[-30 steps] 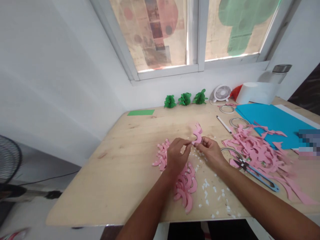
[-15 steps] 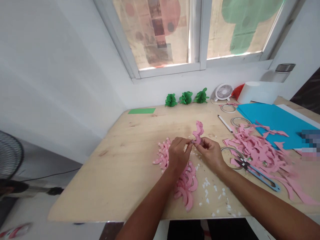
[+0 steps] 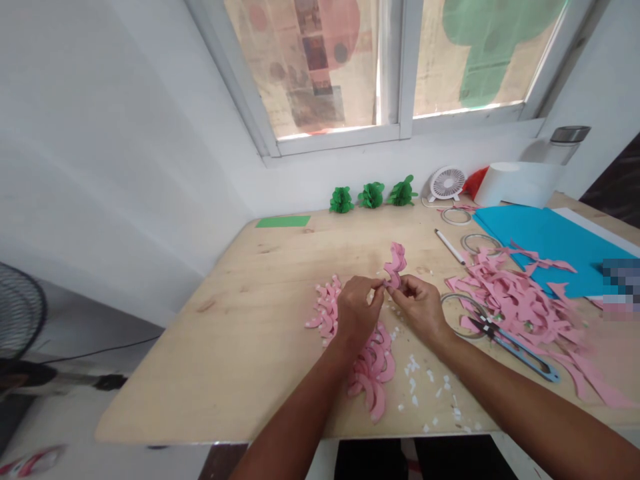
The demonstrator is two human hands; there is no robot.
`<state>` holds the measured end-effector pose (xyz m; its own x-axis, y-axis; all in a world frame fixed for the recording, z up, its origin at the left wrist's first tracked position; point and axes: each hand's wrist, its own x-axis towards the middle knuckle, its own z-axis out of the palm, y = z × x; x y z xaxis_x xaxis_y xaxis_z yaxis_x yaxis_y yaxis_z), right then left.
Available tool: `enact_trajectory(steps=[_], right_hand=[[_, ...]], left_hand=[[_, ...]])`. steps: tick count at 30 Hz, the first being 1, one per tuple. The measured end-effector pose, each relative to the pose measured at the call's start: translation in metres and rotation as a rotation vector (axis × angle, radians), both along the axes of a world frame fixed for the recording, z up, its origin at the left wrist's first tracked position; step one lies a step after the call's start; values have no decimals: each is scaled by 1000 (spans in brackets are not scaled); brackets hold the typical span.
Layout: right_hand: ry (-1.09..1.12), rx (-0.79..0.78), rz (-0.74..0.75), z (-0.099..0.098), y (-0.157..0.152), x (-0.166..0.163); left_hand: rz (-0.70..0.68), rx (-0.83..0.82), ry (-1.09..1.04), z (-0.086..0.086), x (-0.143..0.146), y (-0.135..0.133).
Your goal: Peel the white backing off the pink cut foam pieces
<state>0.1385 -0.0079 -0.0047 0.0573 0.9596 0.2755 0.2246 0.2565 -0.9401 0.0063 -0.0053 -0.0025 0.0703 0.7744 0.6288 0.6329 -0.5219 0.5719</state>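
My left hand point(image 3: 354, 308) and my right hand point(image 3: 420, 303) meet above the middle of a wooden table point(image 3: 240, 333). Both pinch the lower end of a small pink paper piece point(image 3: 395, 261) made of curved strips, which stands up between the fingertips. Under my left forearm lies a pile of pink curved cut-outs point(image 3: 370, 367). Small white paper bits point(image 3: 415, 383) are scattered on the table below my right hand.
A heap of pink paper scraps point(image 3: 520, 307) and blue-handled scissors point(image 3: 520, 350) lie at the right, with blue sheets point(image 3: 545, 247) behind. Tape rings point(image 3: 477, 243), a pen point(image 3: 449, 247), a small white fan point(image 3: 447, 183), three green paper ornaments point(image 3: 371, 195) and a green card point(image 3: 283, 221) sit further back.
The pink piece between my fingertips has turned slightly. My hands have stayed in nearly the same spot.
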Motion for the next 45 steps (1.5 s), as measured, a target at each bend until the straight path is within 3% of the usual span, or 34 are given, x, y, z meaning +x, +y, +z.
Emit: enact_trajectory(steps=[19,39,45], right_hand=[[88,-73,-2,-11,6,1],[207,-134,12,-16,7,0],[284,-149,-2,-9,7,3]], left_hand=[[-3,65,-24,-1,1,0],[-72,139,226,2,-4,3],[-86,136,218,3,-7,5]])
